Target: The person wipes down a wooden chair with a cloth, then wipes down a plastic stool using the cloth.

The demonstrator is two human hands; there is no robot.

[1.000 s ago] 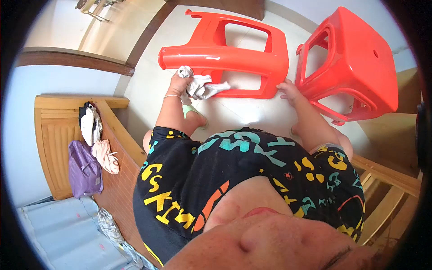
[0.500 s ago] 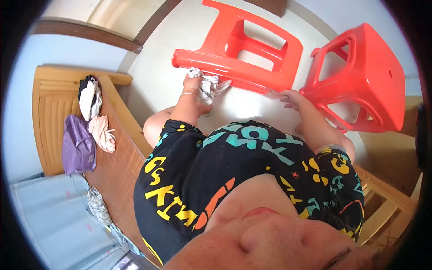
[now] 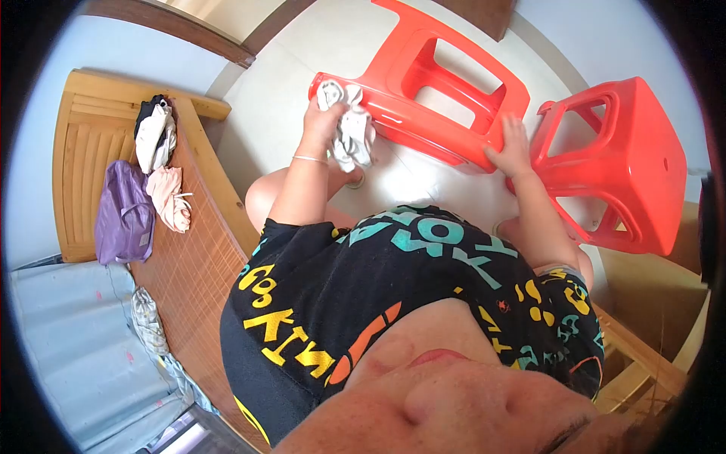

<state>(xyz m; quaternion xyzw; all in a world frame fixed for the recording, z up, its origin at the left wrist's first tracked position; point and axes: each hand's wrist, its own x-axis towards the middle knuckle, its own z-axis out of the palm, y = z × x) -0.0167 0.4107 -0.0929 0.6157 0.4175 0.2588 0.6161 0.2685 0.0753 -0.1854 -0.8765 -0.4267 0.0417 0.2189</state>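
Note:
My left hand (image 3: 321,121) is closed round a crumpled white and grey cloth (image 3: 353,136), which hangs beside the near leg of a red plastic stool (image 3: 423,125). That stool lies on its side on the pale floor. At its right end, my right hand (image 3: 513,147) rests against the seat edge with the fingers stretched out and holds nothing. Just right of this hand, a second red stool (image 3: 643,166) stands tilted in the view, close to the first.
On the left, a wooden bed frame (image 3: 91,91) bears a purple bag (image 3: 125,216), pink cloth (image 3: 169,198) and white and black clothes (image 3: 156,138). Blue fabric (image 3: 68,325) lies at lower left. Wooden slats (image 3: 635,356) are at lower right.
The lying stool has turned, its right end now lower in view. My left hand has risen with the cloth. My right hand has moved from below the seat edge onto it.

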